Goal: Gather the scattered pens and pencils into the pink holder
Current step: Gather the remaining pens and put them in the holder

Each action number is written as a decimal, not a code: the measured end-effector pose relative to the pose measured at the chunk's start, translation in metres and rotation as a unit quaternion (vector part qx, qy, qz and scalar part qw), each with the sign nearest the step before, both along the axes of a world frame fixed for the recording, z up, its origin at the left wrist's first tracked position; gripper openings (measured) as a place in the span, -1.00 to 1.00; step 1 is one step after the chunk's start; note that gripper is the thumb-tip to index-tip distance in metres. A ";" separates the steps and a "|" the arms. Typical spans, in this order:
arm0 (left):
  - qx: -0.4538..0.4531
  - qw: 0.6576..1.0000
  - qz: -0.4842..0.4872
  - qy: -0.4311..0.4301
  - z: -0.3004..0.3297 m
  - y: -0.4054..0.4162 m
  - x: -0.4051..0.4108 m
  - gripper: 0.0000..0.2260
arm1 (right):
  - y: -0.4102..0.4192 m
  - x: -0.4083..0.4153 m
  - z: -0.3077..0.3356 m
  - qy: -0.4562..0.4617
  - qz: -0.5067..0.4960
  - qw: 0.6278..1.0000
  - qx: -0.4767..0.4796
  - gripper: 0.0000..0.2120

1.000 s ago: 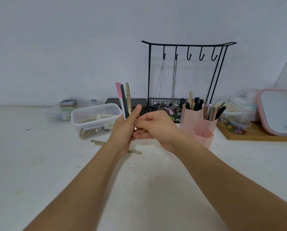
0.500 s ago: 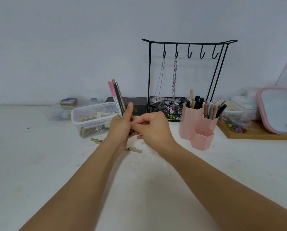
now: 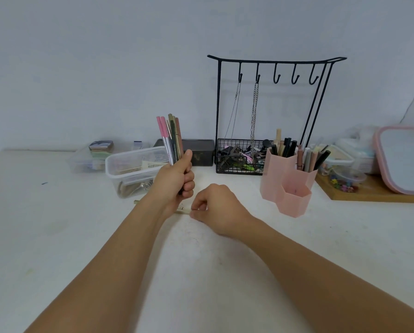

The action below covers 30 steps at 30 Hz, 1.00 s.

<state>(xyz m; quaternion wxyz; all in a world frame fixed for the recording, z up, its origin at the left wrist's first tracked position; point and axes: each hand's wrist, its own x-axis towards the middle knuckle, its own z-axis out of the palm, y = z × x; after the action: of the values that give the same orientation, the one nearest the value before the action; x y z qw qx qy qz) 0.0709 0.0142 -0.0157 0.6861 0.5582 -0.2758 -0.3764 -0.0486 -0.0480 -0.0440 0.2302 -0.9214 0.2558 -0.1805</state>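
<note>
Dropped away from the left hand [image 3: 174, 181] since a moment ago, right hand [image 3: 216, 209] now low on the white surface [image 3: 57, 236], fingertips pinching a tan pencil [image 3: 183, 209] lying there. Left hand curled round an upright bundle of pens [image 3: 171, 140]. Pink holder [image 3: 288, 181] to the right, part filled, near the black wire rack [image 3: 268, 111].

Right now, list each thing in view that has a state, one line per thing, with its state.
left hand: raised, grips bundle of pens upright
bundle of pens: held, not yet in holder
right hand: low on table, fingertips pinching beige pen
beige pen: lying flat on table
pink holder: upright, back compartments hold pens, front one looks empty
clear tub: no lid on, holds small items
black rack: two chains hanging, other hooks bare
</note>
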 end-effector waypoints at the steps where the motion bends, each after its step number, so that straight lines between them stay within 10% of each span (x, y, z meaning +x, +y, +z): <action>1: 0.001 1.000 -0.009 0.001 0.000 0.000 0.000 -0.61 | -0.003 -0.001 0.004 0.019 0.004 1.000 -0.001 -0.92; 11: 0.028 0.997 -0.071 -0.004 -0.004 -0.005 -0.008 -0.52 | -0.028 -0.016 0.027 0.124 -0.040 0.985 0.115 -0.73; 25: 0.001 0.999 -0.010 0.034 -0.007 -0.006 -0.006 -0.63 | -0.047 -0.040 0.076 -0.184 -0.064 0.866 0.461 -0.87; 30: -0.047 0.998 -0.006 0.036 -0.006 -0.009 -0.016 -0.53 | -0.017 -0.017 0.064 -0.271 -0.029 0.864 0.424 -0.86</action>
<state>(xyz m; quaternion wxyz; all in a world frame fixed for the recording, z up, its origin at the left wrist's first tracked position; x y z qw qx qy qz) 0.0546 0.0055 -0.0222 0.7187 0.5099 -0.2719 -0.3866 -0.0656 -0.0655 0.0204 0.6536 -0.6417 0.2620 -0.3041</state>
